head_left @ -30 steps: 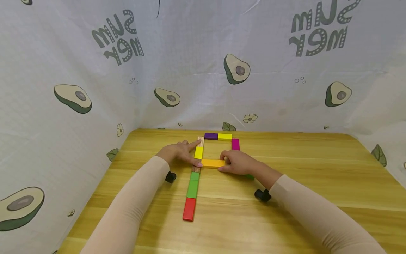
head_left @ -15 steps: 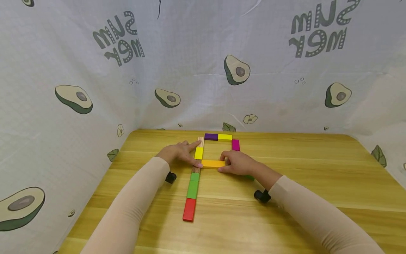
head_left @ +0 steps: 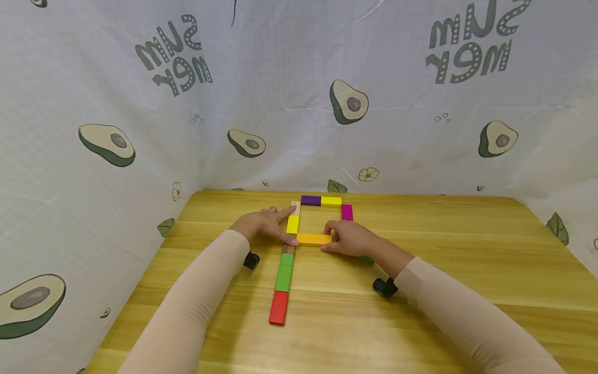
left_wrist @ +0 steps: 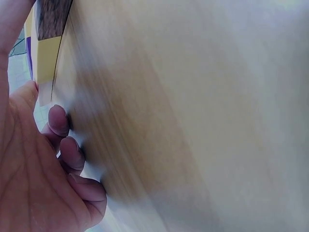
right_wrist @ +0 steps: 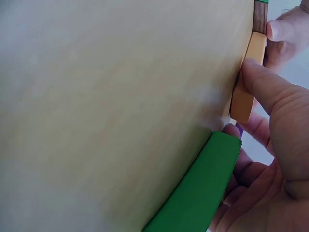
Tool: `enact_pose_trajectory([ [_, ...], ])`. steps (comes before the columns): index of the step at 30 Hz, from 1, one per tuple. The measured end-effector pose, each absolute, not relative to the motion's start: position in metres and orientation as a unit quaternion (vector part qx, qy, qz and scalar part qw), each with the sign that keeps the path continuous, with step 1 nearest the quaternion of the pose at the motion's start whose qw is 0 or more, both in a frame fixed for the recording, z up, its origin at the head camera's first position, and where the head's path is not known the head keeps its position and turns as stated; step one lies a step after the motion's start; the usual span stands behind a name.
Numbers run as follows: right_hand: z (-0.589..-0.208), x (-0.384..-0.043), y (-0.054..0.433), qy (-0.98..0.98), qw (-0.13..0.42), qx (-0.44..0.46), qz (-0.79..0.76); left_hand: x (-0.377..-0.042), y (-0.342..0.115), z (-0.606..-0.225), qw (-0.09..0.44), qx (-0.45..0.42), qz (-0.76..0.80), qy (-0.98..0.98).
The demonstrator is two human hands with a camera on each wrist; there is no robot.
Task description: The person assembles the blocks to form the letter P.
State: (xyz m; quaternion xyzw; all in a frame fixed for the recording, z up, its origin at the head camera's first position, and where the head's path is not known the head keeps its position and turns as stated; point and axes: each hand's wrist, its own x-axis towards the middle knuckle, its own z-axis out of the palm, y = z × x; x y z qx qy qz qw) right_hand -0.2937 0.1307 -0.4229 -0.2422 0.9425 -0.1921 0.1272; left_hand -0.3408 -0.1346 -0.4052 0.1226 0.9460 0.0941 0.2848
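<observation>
My right hand point(head_left: 352, 239) pinches the right end of an orange block point(head_left: 313, 239) between thumb and fingers. In the right wrist view, the thumb lies along the face of this orange block point(right_wrist: 244, 96). My left hand point(head_left: 267, 224) rests at the column of blocks, index finger stretched onto a light wood block point(head_left: 297, 210) and thumb at the junction of a dark wood block point(head_left: 288, 249) and the orange one. Between those fingers sits a yellow block point(head_left: 293, 224). The left wrist view shows the other fingers loosely curled over the table.
Two green blocks point(head_left: 283, 278) and a red block point(head_left: 279, 308) continue the column toward me. Purple point(head_left: 310, 200) and yellow blocks point(head_left: 331, 201) form the far row. A magenta block point(head_left: 347, 212) and a partly hidden green block point(right_wrist: 198, 188) stand on the right side.
My right hand and the orange block have shifted very slightly away from me. The left hand and the other blocks stay put.
</observation>
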Motion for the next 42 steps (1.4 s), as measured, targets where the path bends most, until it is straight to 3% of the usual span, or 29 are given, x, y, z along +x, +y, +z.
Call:
enact_pose_trajectory([
  [13, -0.424, -0.295, 0.132, 0.940, 0.146, -0.232, -0.205, -0.341, -0.135, -0.407, 0.288, 0.120, 0.095, 0.945],
  [23, -0.413, -0.292, 0.177, 0.922, 0.182, -0.210, -0.270, -0.339, -0.134, -0.406, 0.283, 0.131, 0.103, 0.944],
  [32, -0.404, -0.275, 0.206, 0.900, 0.271, -0.212, -0.267, -0.339, -0.135, -0.404, 0.281, 0.131, 0.105, 0.945],
  [34, -0.404, -0.272, 0.204, 0.905, 0.258, -0.219, -0.260, -0.339, -0.136, -0.404, 0.281, 0.131, 0.105, 0.945],
  [42, -0.416, -0.276, 0.163, 0.937, 0.119, -0.257, -0.204, -0.338, -0.135, -0.403, 0.282, 0.130, 0.101, 0.945],
])
